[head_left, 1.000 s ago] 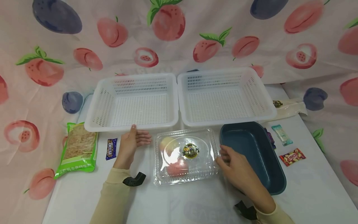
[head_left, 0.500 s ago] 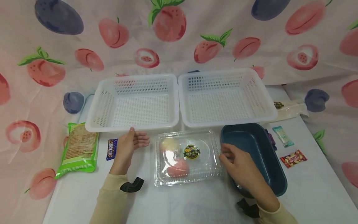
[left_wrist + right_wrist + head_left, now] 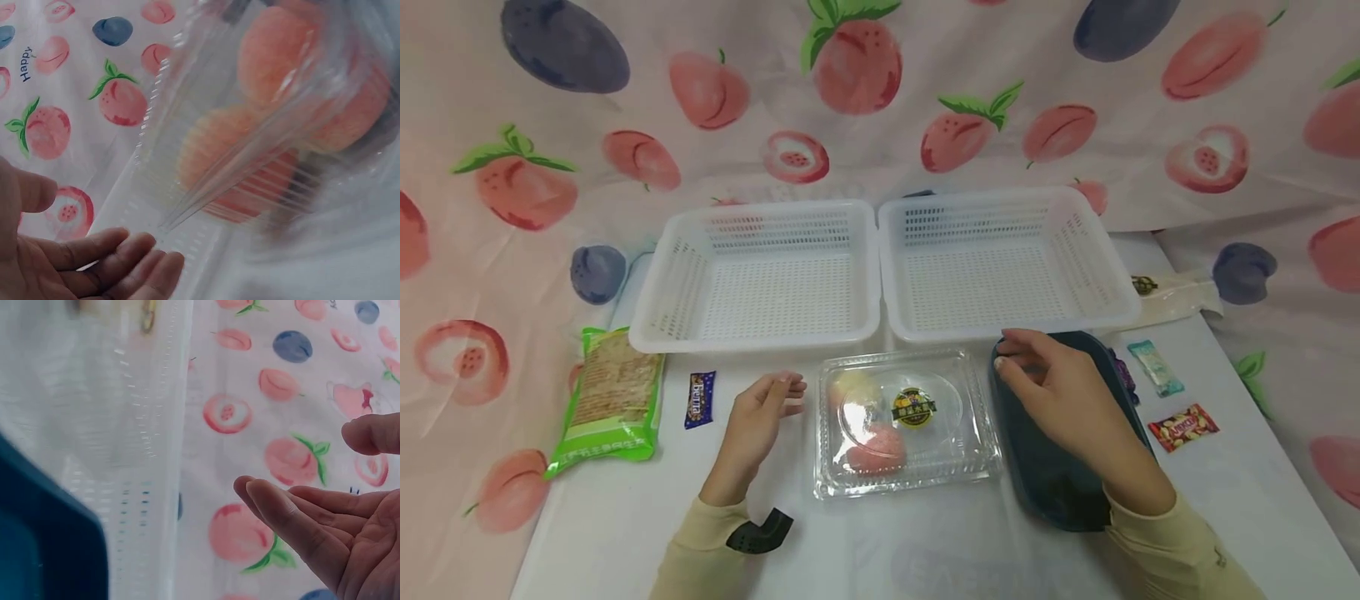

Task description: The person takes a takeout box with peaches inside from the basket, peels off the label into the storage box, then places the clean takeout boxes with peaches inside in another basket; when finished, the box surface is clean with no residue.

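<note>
A clear plastic clamshell box (image 3: 943, 450) with a round label on its lid lies in the middle of the table. Several peaches (image 3: 237, 162) show through its wall in the left wrist view. Just left of the box hovers my left hand (image 3: 756, 429), fingers relaxed and holding nothing. My right hand (image 3: 1067, 400) is over the dark teal basin (image 3: 1026, 475), to the right of the box, its fingers loosely bent around empty air. In the right wrist view its thumb and fingertips stand well apart. The hand and forearm hide part of the basin.
Two white perforated baskets (image 3: 760, 340) (image 3: 1015, 329) stand side by side behind the box. A green food packet (image 3: 606, 400) and a blue wrapped candy (image 3: 700, 400) lie left. On the right are a red candy (image 3: 1183, 427), a mint-coloured candy (image 3: 1155, 368) and a pale bag (image 3: 1180, 298).
My right hand has left the box's right edge and moved right and up over the basin. The left hand has drawn back from the left basket's front rim. The box stays in place.
</note>
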The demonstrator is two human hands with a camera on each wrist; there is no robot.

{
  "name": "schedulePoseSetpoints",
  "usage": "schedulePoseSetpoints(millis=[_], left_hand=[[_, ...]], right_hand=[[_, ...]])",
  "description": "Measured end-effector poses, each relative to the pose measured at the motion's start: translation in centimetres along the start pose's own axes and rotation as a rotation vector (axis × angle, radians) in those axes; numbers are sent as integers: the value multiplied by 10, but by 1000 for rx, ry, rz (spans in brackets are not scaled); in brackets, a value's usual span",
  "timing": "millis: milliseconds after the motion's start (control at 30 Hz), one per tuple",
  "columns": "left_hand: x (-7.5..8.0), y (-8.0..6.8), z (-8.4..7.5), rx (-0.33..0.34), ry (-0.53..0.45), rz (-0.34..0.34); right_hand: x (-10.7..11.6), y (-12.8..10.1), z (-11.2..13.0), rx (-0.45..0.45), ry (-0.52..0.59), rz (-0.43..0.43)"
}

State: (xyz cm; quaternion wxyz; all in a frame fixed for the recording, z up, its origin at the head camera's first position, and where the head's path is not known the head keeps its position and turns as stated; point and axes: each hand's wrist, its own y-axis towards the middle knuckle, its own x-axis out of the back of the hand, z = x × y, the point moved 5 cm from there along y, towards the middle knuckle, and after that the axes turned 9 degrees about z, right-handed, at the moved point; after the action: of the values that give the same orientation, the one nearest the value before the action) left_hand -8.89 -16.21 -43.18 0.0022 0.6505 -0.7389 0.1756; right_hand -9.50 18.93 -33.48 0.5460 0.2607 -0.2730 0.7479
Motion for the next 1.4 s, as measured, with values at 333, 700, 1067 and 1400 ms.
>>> schedulePoseSetpoints(millis=[333, 700, 1067, 1400], left_hand=[[-23, -6, 14, 88, 42, 108], [-33, -6, 28, 131, -50, 145], [-35, -3, 30, 145, -58, 138], [-35, -4, 31, 153, -47, 134]], right_hand=[[-17, 34, 45, 61, -137, 164], [-65, 65, 60, 105, -510, 422], [-89, 67, 57, 202, -706, 450], [-96, 70, 51, 219, -713, 416]])
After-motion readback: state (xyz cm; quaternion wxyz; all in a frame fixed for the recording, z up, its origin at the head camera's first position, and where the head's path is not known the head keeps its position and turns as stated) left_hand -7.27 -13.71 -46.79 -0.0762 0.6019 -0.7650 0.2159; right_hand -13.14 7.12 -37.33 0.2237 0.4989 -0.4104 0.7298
